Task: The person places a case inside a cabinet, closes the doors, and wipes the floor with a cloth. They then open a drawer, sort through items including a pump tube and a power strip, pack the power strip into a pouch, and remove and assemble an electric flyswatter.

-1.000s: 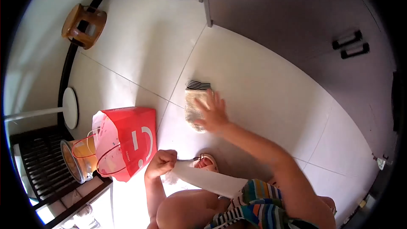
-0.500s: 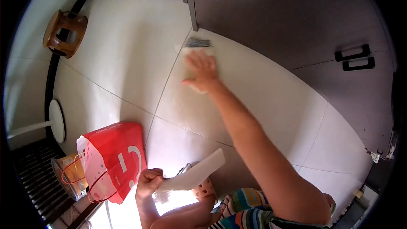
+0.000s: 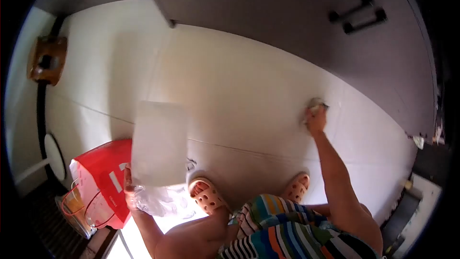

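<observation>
My left hand (image 3: 129,187) is closed at the lower left edge of a flat white sheet (image 3: 160,144), which stands up blurred in front of the red bag. Crumpled clear plastic (image 3: 165,201) hangs just below the sheet, beside that hand; whether the fingers hold it too I cannot tell. Far out to the right, my right hand (image 3: 316,123) is down at the pale tiled floor (image 3: 239,96). Its fingers are bent over a small pale and grey bunched thing (image 3: 316,102), cloth-like but smeared by motion.
Dark cabinet doors (image 3: 268,14) with black handles (image 3: 364,21) line the far side. A red paper bag (image 3: 108,163) stands at left, near a wooden stool (image 3: 48,60) and a round white base (image 3: 55,156). My feet are in orange clogs (image 3: 207,195).
My right hand has swept from the far middle of the floor to the right, its fingers now bent instead of spread. The white sheet has swung more upright, and the view has shifted right.
</observation>
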A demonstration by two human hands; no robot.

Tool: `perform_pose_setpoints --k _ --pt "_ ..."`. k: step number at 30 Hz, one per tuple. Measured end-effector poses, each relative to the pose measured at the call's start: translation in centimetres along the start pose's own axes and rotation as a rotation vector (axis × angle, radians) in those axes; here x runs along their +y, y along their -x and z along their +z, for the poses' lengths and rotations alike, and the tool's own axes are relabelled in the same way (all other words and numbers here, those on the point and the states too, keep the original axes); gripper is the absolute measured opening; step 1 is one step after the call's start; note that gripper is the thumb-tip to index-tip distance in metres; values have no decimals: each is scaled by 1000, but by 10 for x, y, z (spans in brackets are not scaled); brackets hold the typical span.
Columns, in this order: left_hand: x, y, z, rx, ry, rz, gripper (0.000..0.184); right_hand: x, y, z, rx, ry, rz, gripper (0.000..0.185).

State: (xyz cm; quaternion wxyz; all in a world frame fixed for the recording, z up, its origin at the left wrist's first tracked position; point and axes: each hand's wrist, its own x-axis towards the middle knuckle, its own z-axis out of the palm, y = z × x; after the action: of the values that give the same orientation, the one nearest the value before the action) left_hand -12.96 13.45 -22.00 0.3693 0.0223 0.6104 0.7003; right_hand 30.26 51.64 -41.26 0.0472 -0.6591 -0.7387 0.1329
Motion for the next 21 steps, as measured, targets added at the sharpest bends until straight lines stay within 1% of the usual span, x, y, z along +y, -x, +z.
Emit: perform_pose_setpoints --k 1,2,3,4,6,7,8,9,10,11,12,13,14,15,16,18,19,21 --pt "0 -1 5 -22 -62 -38 78 7 19 -6 -66 -72 39 59" --pt "-1 -5 17 -78 -57 -21 80 -16 40 -12 -163 -174 86 56" --pt "-4 -12 21 -213 -38 -35 70 -43 54 -20 -261 -249 103 54" --pt "-10 -17 16 -198 -27 -109 67 -64 71 -26 -372 -332 113 52" --pt "-23 -25 -6 -129 -32 -231 63 -89 95 -26 -657 -886 225 53" --pt "-19 -21 8 -44 -10 -203 57 -104 106 -24 -831 -1165 270 54" --pt "-15 -16 22 39 10 -172 51 -120 111 -30 -827 -1251 329 53" --pt "-7 -12 38 105 104 -195 46 -132 113 -42 -829 -1330 391 53" --pt "-7 -15 40 222 35 -198 39 -136 113 -45 -830 -1403 461 52" --pt "-1 -17 52 306 50 -274 39 -127 110 -34 -726 -1186 315 51" --pt "-10 -24 43 238 135 -251 39 -122 105 -24 -601 -974 164 50" --pt "-9 -33 49 120 278 -312 42 -129 108 -25 -451 -777 -46 45" --pt "-7 -36 54 42 328 -304 43 -134 109 -31 -282 -571 -244 41" --pt "3 -33 75 -46 376 -298 44 -138 108 -42 -100 -359 -428 36" --pt "7 -30 91 -140 422 -299 45 -148 110 -60 -198 -384 -514 35" --pt "1 -34 104 -91 485 -297 46 -182 105 -92 -383 -422 -681 31" --pt "0 -37 113 -77 516 -306 46 -183 102 -99 -459 -383 -743 29" --pt "5 -36 128 -198 511 -413 46 -168 96 -123 -589 -288 -822 25"
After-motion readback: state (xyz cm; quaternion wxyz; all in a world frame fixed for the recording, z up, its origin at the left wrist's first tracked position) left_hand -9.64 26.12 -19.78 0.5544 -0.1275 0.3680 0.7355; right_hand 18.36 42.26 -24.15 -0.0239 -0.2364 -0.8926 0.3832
